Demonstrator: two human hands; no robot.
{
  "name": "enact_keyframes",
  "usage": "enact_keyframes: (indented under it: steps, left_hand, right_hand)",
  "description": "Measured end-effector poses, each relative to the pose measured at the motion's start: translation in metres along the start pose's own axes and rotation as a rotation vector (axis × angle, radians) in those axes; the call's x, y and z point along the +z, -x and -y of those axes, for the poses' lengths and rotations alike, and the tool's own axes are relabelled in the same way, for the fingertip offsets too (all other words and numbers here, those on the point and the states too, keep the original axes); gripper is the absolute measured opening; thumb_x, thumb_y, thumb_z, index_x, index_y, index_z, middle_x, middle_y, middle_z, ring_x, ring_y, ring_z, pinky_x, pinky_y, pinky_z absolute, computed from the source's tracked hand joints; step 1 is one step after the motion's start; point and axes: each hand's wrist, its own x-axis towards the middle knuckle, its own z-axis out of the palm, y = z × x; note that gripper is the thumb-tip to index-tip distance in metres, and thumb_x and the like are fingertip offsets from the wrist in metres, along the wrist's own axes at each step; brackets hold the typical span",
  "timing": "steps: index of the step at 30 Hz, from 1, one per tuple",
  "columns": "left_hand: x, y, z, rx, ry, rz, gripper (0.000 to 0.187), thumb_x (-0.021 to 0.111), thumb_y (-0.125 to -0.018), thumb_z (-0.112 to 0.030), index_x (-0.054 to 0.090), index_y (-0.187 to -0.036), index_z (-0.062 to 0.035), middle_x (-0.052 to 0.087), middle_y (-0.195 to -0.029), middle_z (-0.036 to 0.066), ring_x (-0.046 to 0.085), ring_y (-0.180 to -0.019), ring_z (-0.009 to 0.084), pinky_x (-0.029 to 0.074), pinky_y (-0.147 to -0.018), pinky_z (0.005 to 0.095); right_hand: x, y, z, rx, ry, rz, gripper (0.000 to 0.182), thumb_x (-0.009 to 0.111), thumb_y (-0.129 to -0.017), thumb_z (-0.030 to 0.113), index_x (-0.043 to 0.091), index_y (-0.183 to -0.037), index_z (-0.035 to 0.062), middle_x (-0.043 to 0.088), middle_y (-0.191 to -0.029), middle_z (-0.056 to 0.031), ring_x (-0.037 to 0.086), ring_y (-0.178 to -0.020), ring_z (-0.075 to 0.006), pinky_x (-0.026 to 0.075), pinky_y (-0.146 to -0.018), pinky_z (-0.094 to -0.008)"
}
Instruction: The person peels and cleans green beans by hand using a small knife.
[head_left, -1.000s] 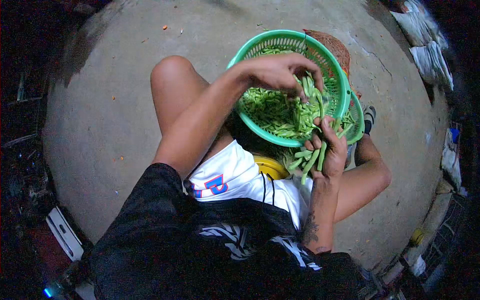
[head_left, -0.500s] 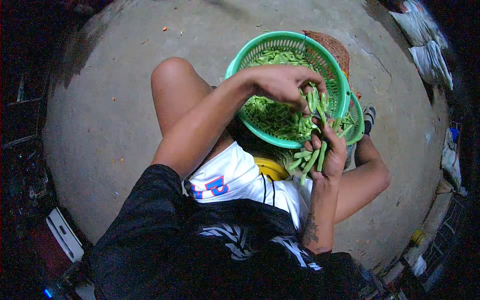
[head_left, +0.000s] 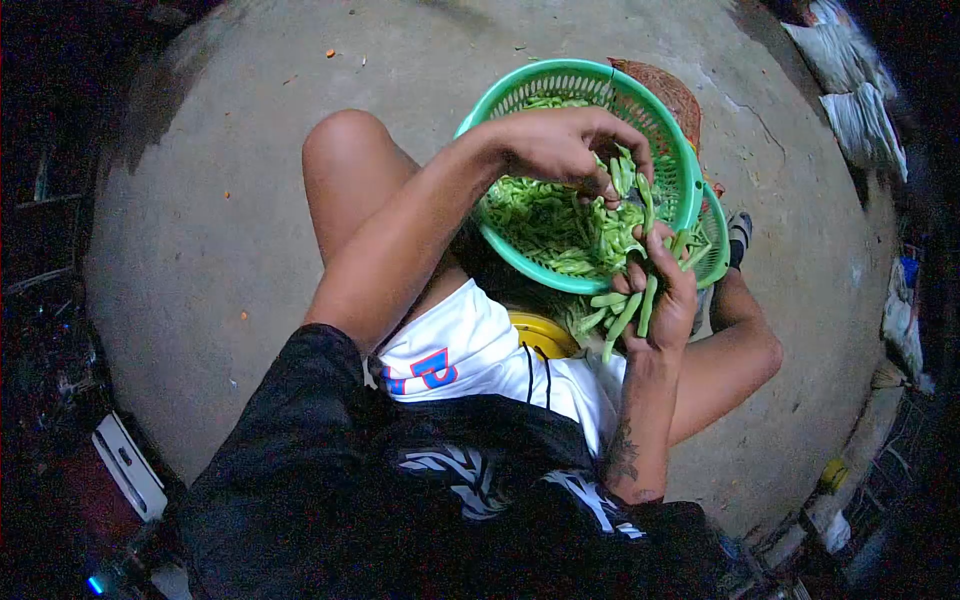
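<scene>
My left hand (head_left: 575,150) is over the green plastic basket (head_left: 545,274), its fingers curled around some green bean pieces (head_left: 622,172). Below it, my right hand (head_left: 665,300) is closed around several whole green beans (head_left: 622,315), whose ends stick out on both sides of the palm. One bean (head_left: 647,205) points up from the right fingers toward the left hand. A small greyish patch shows between the hands; I cannot make out what it is. Cut bean pieces (head_left: 530,215) lie in the basket.
A second green basket (head_left: 718,262) with beans sits partly under the first. Behind them is a reddish-brown mesh sack (head_left: 665,95). A yellow round object (head_left: 545,335) shows between my legs. White sacks (head_left: 865,125) lie at the right edge of the concrete floor (head_left: 240,200).
The beans in my right hand have shifted up slightly, and the two hands are a little further apart at the fingertips. Both hands still hold beans over the basket.
</scene>
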Motion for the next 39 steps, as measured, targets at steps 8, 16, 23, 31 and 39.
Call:
enact_keyframes:
  steps: [8, 16, 23, 31, 39]
  left_hand:
    - [-0.002, 0.003, 0.004, -0.043, -0.033, -0.011, 0.047, 0.077, -0.079, -0.003, 0.064, -0.125, -0.0049, 0.070, -0.094, 0.007, 0.064, -0.081, 0.0114, 0.051, -0.068, 0.0276]
    - [-0.007, 0.006, -0.005, -0.185, 0.127, -0.018, 0.042, 0.073, -0.081, 0.000, 0.065, -0.122, -0.0038, 0.069, -0.093, 0.004, 0.063, -0.077, 0.0103, 0.050, -0.064, 0.0259]
    - [-0.007, 0.008, -0.004, -0.200, 0.138, -0.083, 0.042, 0.073, -0.082, 0.001, 0.064, -0.123, -0.0025, 0.069, -0.090, 0.005, 0.063, -0.077, 0.0103, 0.050, -0.065, 0.0265]
    - [-0.009, 0.012, -0.002, -0.158, 0.013, -0.146, 0.042, 0.075, -0.081, -0.001, 0.064, -0.122, -0.0026, 0.067, -0.088, 0.004, 0.059, -0.072, 0.0095, 0.047, -0.062, 0.0258]
    - [-0.007, 0.008, -0.001, -0.184, -0.035, 0.010, 0.043, 0.073, -0.081, -0.003, 0.067, -0.124, -0.0050, 0.068, -0.109, 0.006, 0.061, -0.097, 0.0137, 0.052, -0.085, 0.0305]
  right_hand:
    - [-0.007, -0.001, -0.003, -0.004, -0.008, -0.021, 0.021, 0.069, -0.094, 0.010, 0.061, -0.112, 0.0037, 0.070, -0.098, -0.0114, 0.051, -0.054, -0.0093, 0.043, -0.048, -0.0260]
    - [-0.009, -0.001, -0.001, 0.017, 0.002, 0.042, 0.019, 0.068, -0.097, 0.012, 0.061, -0.112, 0.0055, 0.070, -0.102, -0.0118, 0.051, -0.055, -0.0091, 0.043, -0.050, -0.0262]
    - [-0.005, -0.020, -0.001, 0.117, -0.099, 0.010, 0.026, 0.068, -0.098, 0.018, 0.058, -0.119, 0.0067, 0.065, -0.105, -0.0080, 0.054, -0.066, -0.0096, 0.046, -0.053, -0.0249]
    - [-0.010, -0.033, 0.000, 0.189, -0.232, 0.116, 0.039, 0.062, -0.098, 0.016, 0.055, -0.134, 0.0027, 0.065, -0.100, -0.0067, 0.059, -0.077, -0.0153, 0.053, -0.066, -0.0304]
    - [0.001, -0.024, 0.001, 0.098, 0.047, 0.111, 0.028, 0.065, -0.100, 0.022, 0.059, -0.120, 0.0038, 0.063, -0.088, -0.0007, 0.053, -0.064, -0.0055, 0.050, -0.056, -0.0222]
